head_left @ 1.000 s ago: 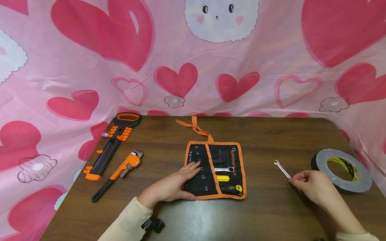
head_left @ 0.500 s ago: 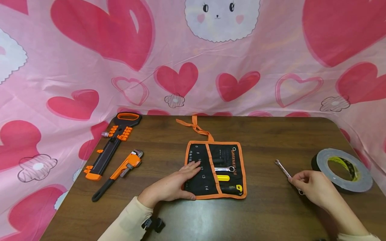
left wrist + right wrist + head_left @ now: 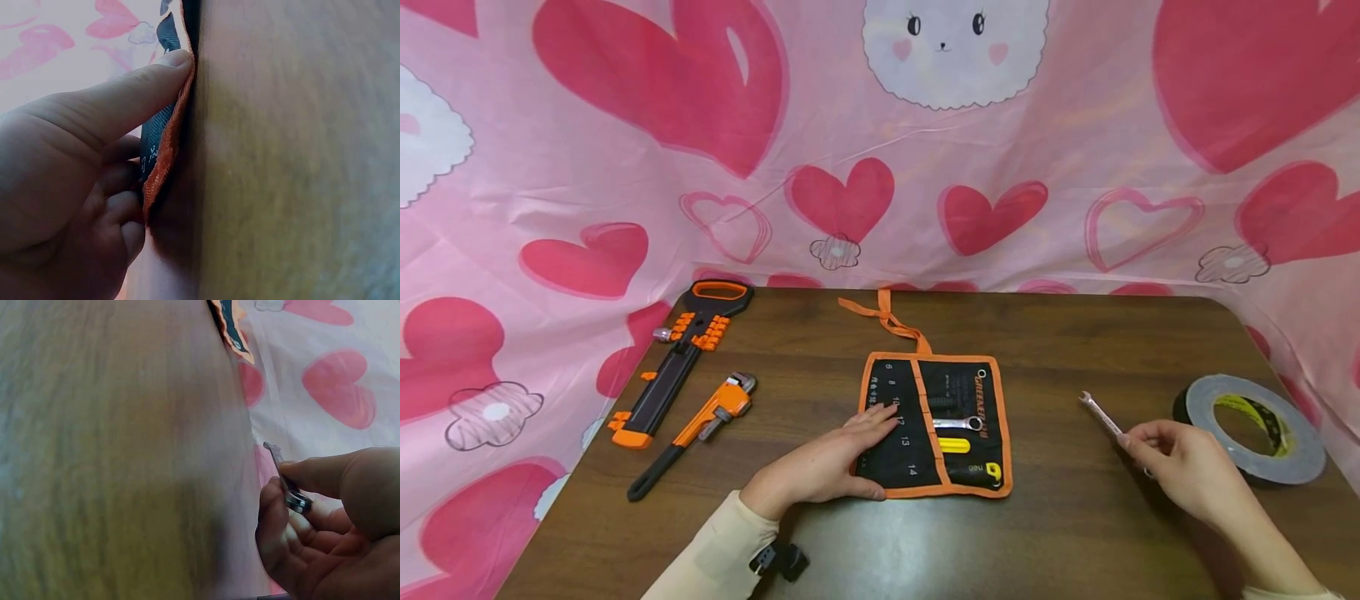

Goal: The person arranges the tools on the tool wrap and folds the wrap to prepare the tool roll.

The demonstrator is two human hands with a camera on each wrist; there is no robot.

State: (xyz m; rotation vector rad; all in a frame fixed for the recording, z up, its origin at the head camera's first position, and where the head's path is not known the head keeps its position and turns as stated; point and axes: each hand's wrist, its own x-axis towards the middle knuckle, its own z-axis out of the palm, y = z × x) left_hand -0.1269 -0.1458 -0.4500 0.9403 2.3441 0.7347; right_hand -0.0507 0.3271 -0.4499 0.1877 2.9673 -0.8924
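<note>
Wood-grain table (image 3: 1045, 533) before a heart-print cloth (image 3: 917, 137): small wrench (image 3: 1102, 414) and tool pouch (image 3: 922, 467)

Small wrench: silver, at 3 o'clock of the pouch, well apart from it; pinched between thumb and fingers of the right hand (image 3: 1191, 471), forked head pointing between 10 and 11 o'clock.

Tool pouch: black, orange-edged, lying flat; a ring-ended wrench (image 3: 955, 423) and a yellow piece (image 3: 953, 446) project from its slots toward 3 o'clock. Left hand (image 3: 831, 462) rests on it, fingers loosely extended, thumb on the border.

Step, as judged: wrench in hand, pouch steadied. Next move seems to call for a firm pinch and a flat pouch.

Surroundings: roll of tape (image 3: 1305, 437), 2 o'clock of the right hand, crowding it; orange tie (image 3: 886, 315), 11 o'clock of the pouch; pipe wrench (image 3: 709, 414), 9 o'clock; black-and-orange tool holder (image 3: 672, 387), nearer 10. Obstruction: left hand covers part of the pouch's printing.
</note>
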